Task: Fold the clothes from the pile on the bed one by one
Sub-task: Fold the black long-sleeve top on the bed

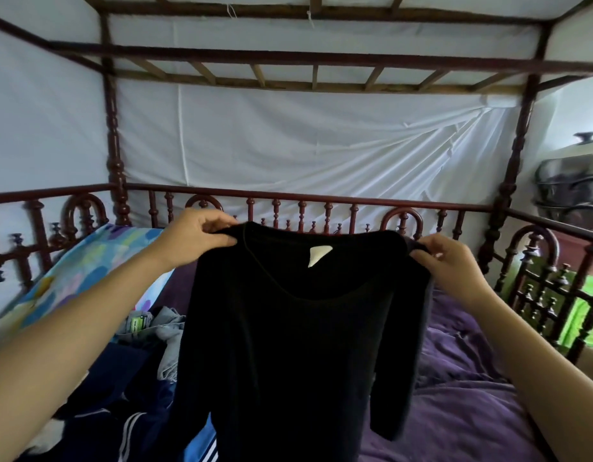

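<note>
Left grip [198, 235], right grip [452, 265], shirt [288, 345] hanging between

One wide-angle view, worn on the head, faces forward over the bed [472, 411]. The left grip [198, 233] and right grip [445, 261], holding a black top [305, 345], are close before it; beyond them runs the far rail [322, 198], above them the canopy frame [288, 58].

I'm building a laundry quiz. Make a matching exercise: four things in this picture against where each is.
1 black long-sleeved top
2 multicoloured patterned pillow
3 navy garment with white stripes
4 rumpled purple bedspread

A propped at far left
B held up by left hand and right hand
C spread across the right
D heaped lower left

Pairs: 1-B, 2-A, 3-D, 4-C
</note>
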Motion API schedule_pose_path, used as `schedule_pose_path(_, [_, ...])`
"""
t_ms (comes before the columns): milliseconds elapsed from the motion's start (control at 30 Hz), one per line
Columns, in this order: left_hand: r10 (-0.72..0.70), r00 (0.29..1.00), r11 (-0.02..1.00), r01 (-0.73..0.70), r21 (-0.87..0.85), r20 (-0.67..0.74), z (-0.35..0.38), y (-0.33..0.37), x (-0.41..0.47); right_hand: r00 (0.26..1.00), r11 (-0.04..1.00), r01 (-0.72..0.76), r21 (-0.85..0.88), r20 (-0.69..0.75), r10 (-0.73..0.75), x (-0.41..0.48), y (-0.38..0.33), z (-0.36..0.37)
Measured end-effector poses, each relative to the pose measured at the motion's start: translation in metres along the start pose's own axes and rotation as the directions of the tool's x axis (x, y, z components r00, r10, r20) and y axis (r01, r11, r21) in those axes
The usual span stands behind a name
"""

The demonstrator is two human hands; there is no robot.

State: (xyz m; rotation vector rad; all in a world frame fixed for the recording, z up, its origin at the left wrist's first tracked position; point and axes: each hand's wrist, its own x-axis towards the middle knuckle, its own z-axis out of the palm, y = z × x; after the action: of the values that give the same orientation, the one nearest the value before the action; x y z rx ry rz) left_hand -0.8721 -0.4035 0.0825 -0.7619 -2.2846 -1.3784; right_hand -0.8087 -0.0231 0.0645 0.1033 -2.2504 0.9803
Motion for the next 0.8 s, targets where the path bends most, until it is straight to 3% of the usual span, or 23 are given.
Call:
schedule_pose_path(167, [-0.012,0.955,0.974,-0.055,-0.218,-0.296,-0.001,0.038,0.018,0.948,0.975,0.057,0.215,-0.318,0.015,0.02,-0.032,-0.015])
schedule_pose_path(267, [-0.019,0.936,0.955,-0.086,-0.283,-0.351,-0.012,0.063,0.022,0.866,0.977,0.186,-0.104,-0.452,-0.213,0.021,-0.046,-0.037])
schedule_pose_path(333, [0.032,0.932,0.954,-0.135,-0.266,-0.361,-0.025,0.077,0.021,0.779,0.879,0.289,-0.38,-0.44,-0.447,0.018,-0.052,-0.054])
schedule_pose_path(400, [0.096,0.936,0.961,-0.175,-0.212,-0.338,-0.035,0.083,0.019,0.739,0.776,0.313,-0.548,-0.372,-0.561,0.017,-0.053,-0.07])
schedule_pose_path(500, [0.08,0.974,0.984,-0.112,-0.141,-0.212,-0.026,0.07,0.016,0.872,0.798,0.222,-0.56,-0.253,-0.419,0.019,-0.034,-0.079])
schedule_pose_path(600, [-0.062,0.998,0.997,0.061,-0.038,-0.018,0.015,0.027,0.008,0.995,0.856,0.082,-0.51,-0.009,-0.101,0.007,0.009,-0.057])
schedule_pose_path(700, [-0.214,0.968,0.976,0.208,0.063,0.128,0.058,-0.027,-0.01,0.973,0.877,-0.034,-0.479,0.183,0.137,-0.026,0.058,-0.023])
schedule_pose_path(800, [-0.371,0.9,0.925,0.337,0.177,0.229,0.103,-0.084,-0.038,0.891,0.866,-0.172,-0.47,0.3,0.34,-0.062,0.112,0.012])
